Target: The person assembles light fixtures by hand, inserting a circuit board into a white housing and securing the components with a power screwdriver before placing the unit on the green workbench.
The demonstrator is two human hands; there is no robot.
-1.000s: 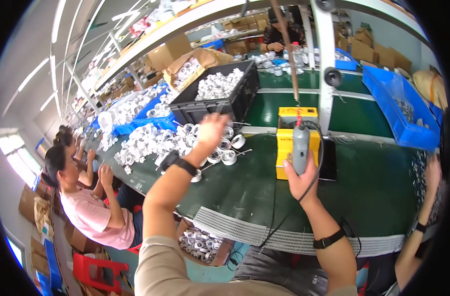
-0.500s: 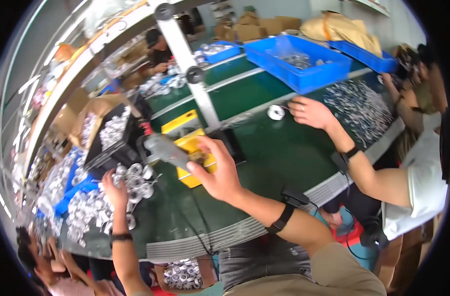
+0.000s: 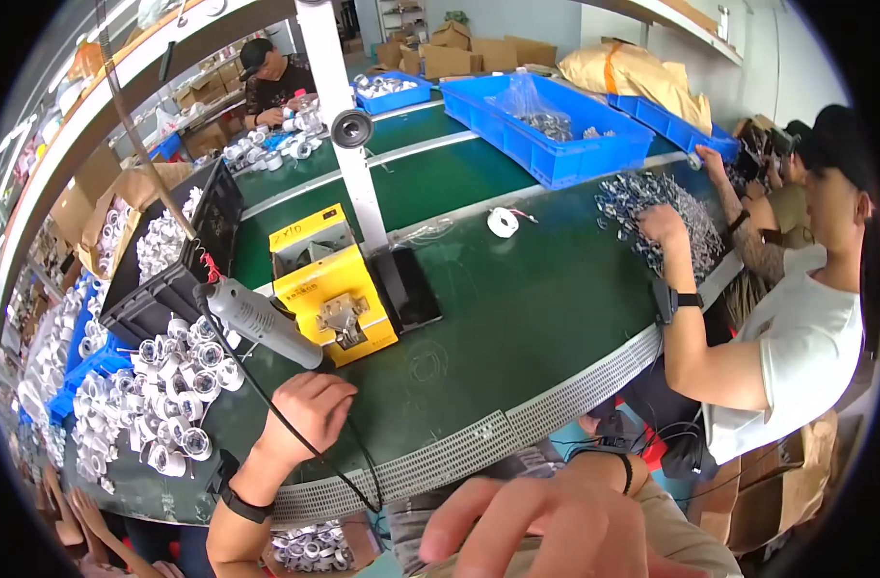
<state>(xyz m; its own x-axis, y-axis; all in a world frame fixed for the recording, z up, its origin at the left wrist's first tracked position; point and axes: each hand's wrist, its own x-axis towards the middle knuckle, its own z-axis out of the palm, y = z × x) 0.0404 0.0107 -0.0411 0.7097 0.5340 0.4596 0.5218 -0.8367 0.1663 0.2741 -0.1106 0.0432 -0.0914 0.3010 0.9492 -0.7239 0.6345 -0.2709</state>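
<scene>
My left hand (image 3: 310, 414) is over the green bench just in front of a yellow fixture (image 3: 310, 284), its fingers curled together. Whatever they hold, if anything, is hidden. Above it a grey electric screwdriver (image 3: 266, 323) hangs tilted beside the fixture, apart from the fingers; its black cable loops across my left hand. A metal clamp block (image 3: 342, 316) sits in the fixture. Large and partly cut off at the lower edge, my right hand (image 3: 565, 525) is raised close to the camera, fingers bent and apart, with nothing visible in them. Left of the fixture lies a pile of round white parts (image 3: 175, 385).
A black crate (image 3: 151, 299) of white parts stands at left. A white ring-shaped part (image 3: 503, 223) lies mid-bench. At right a co-worker's hand (image 3: 664, 226) touches a heap of small metal pieces (image 3: 618, 197). A large blue bin (image 3: 594, 159) stands behind; an upright post (image 3: 348, 164) rises beside the fixture.
My right hand has left the screwdriver and come back toward me. My left hand has moved from the white pile to the fixture's front. The co-worker's hand went from the ring-shaped part to the heap.
</scene>
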